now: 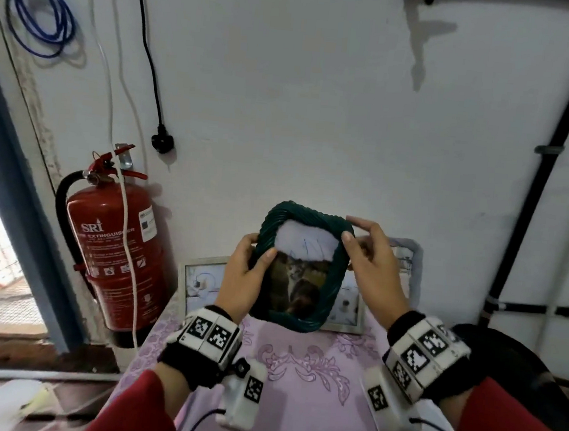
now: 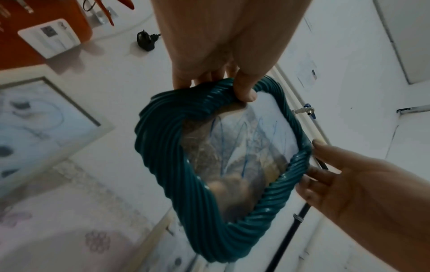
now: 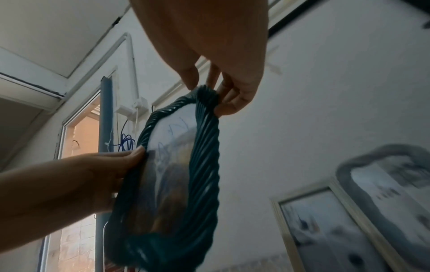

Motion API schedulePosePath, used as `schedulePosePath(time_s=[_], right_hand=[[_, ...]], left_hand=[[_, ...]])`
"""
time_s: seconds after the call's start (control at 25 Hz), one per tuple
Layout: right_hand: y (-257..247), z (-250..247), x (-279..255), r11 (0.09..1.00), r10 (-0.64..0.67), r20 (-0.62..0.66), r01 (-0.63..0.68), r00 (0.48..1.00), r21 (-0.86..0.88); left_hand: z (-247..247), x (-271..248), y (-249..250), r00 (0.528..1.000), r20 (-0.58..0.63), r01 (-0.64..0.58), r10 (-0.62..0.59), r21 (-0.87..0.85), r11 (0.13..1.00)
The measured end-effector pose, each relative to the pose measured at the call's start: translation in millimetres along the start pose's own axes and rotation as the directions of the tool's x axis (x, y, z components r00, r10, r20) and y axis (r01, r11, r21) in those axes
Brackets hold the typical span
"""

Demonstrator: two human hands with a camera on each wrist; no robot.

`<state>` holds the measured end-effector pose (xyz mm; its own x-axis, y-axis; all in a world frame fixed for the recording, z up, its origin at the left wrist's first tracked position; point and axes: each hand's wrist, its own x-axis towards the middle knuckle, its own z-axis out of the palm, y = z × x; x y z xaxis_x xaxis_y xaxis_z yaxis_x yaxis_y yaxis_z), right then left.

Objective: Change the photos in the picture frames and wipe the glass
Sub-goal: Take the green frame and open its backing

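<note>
Biggest first: the table under a lilac floral-print cloth sits well below our fingers. At its far edge, w/ the wall behind, stand two more frames beyond our fingertips: a pale wood-edged rectangular frame past the left fingers and a grey rope-rimmed frame just behind the right ones, prob. parked upright so they're easy to reach in turn.

Between our hands, raised off the cloth and tilted back toward us, is the dark-green twisted-rope picture frame, glass facing us so we can check it; a brownish cat photo shows through, w/ wall reflections across the top.

Our left hand clamps the frame's left edge approx. halfway up, thumb on the front, other fingers curled behind. Our right hand pinches the top right corner, thumb in front, fingers narrow behind the rim. We judge the two-point hold keeps it steady for turning over to reach the back. No cloth is visible near either hand, so wiping looks not yet started.
</note>
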<state>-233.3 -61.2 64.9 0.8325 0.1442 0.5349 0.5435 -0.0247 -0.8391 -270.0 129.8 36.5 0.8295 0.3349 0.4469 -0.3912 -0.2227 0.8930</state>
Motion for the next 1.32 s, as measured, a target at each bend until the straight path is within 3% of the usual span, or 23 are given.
schedulePosePath(time_s=[0.2,0.4,0.64,0.8,0.88,1.04,1.16,1.32], right_hand=[[42.8,-12.2,-64.6,0.948,0.17,0.124,-0.197,0.978,0.252],[80.6,-16.1,-112.8,0.875,0.332,0.188,-0.376,0.924,0.305],[100.8,-15.8,-136.2,0.763,0.443,0.141,-0.455,0.885,0.46],[100.4,-15.1,-146.7,0.75,0.485,0.102,-0.473,0.869,0.463],[99.5,-14.3,-147.7,0.758,0.514,0.073,-0.492,0.855,0.428],[99.3,-10.0,-148.6,0.729,0.53,0.095,-0.51,0.842,0.457],[97.8,-8.6,-148.6,0.728,0.512,0.124,-0.506,0.85,0.463],[91.5,-9.9,-147.3,0.758,0.466,0.194,-0.503,0.863,0.416]], left_hand=[[21.9,-50.4,-28.5,0.992,-0.021,0.125,-0.127,-0.096,0.988],[37.7,-89.4,-52.5,0.952,-0.038,0.29,-0.303,-0.196,0.937],[39.4,-109.1,-70.1,0.96,-0.097,0.266,-0.264,0.016,0.964],[37.4,-118.0,-75.0,0.954,-0.034,0.3,-0.298,0.136,0.944],[36.6,-122.4,-74.9,0.96,-0.022,0.273,-0.278,0.275,0.922],[43.1,-130.9,-63.1,0.995,0.058,0.044,-0.078,0.442,0.896],[56.4,-141.3,-52.3,0.976,0.214,-0.062,-0.029,0.408,0.911],[68.6,-146.6,-45.5,0.97,0.241,-0.038,-0.034,0.286,0.957]])
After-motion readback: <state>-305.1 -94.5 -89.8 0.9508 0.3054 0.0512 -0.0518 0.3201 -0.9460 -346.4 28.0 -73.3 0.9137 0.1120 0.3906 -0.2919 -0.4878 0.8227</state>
